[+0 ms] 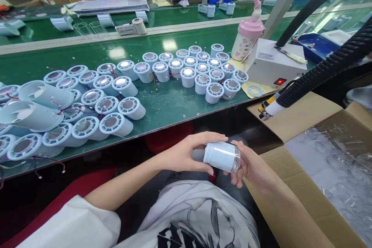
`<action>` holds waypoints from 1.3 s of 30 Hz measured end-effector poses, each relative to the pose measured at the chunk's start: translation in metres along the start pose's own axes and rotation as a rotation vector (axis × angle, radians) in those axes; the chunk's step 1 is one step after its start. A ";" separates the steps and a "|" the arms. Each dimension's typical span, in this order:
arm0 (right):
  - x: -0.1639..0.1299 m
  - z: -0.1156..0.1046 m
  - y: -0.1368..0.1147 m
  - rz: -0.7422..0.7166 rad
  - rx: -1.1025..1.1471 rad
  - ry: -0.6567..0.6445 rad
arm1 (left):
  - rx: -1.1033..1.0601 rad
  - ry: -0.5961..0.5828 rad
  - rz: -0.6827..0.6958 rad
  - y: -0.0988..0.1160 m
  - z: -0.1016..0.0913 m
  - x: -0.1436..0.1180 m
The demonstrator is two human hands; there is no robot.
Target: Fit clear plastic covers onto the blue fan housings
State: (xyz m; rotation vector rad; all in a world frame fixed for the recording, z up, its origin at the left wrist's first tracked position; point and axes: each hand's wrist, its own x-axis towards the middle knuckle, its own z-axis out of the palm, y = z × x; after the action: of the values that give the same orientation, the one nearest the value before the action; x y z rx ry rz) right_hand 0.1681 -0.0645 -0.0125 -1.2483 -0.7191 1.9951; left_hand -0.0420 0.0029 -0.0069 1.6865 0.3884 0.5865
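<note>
White shirt: one, nearest, with black and grey marks on the front [200,209].
Left hand [187,153]: the arm comes in from the left with a bent elbow; the thumb is below and the fingers above, gripping one end of the blue cylinder [219,154].
Right hand [247,164]: the arm comes up from the low right; the fingers curl around the other end, at the clear plastic cap [237,161].
Blue cylinder: one, held between both hands, tipped on its side, in front of the bench edge.
Cardboard box [270,162]: one, open, at the right, with lots of clear plastic pieces [334,170] inside, too jumbled to count.
Green bench [171,104]: long and shiny, running across the room.
Blue casings [215,91]: about twenty stand in the right bunch; the left bunch overlaps too much to count. Some have thin wires.
Big blue tubes [31,114]: two, lying on the left bunch.
Black hose [308,73]: ribbed, hanging at the right.
White machine [273,64]: one, with a red switch.
Pink-lidded cup [247,38]: one, just beside the machine.
Far side: two people work there, near stacked boxes.
</note>
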 end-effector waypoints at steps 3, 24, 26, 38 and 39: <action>0.001 -0.002 0.000 0.087 0.049 -0.053 | 0.009 0.001 0.019 -0.003 0.000 -0.001; -0.005 -0.018 0.011 -0.811 -0.719 -0.003 | -0.120 -0.002 -0.271 0.017 0.001 0.003; -0.007 -0.015 0.012 -0.614 -0.420 -0.038 | -0.134 -0.024 -0.225 0.017 0.000 0.002; -0.002 -0.006 0.015 -0.346 -0.299 -0.002 | -0.441 -0.039 -0.482 0.000 0.005 0.000; -0.001 -0.008 0.016 -0.347 -0.331 -0.015 | -0.418 -0.027 -0.526 0.000 -0.001 0.004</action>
State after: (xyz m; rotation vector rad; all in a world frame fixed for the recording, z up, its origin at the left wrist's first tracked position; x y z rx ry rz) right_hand 0.1720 -0.0743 -0.0265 -1.1931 -1.2218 1.6470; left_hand -0.0399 0.0061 -0.0059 1.1277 0.6177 0.2302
